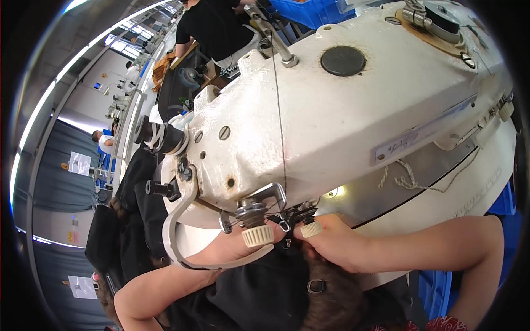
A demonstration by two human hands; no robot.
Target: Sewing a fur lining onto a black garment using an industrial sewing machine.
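Note:
A white sewing machine [326,105] fills the upper middle, and a dark thread runs down its front to the tension knobs. Below its head, my left hand [232,243] reaches in over black cloth [248,292]; its fingers are hidden behind the ridged cream knob [258,236]. On the other side, my right hand [339,243] is closed at the edge of the cloth and a strip of brown fur [334,298], its fingertips partly covered by a second knob [312,229]. A metal ring [316,286] lies on the fur. The needle area is hidden.
A curved metal lever [174,237] hangs near my left forearm. More black cloth [132,220] lies heaped at left. Loose thread [408,176] rests on the machine bed. Blue crates [314,11] stand beyond, near a person in a black shirt [215,30].

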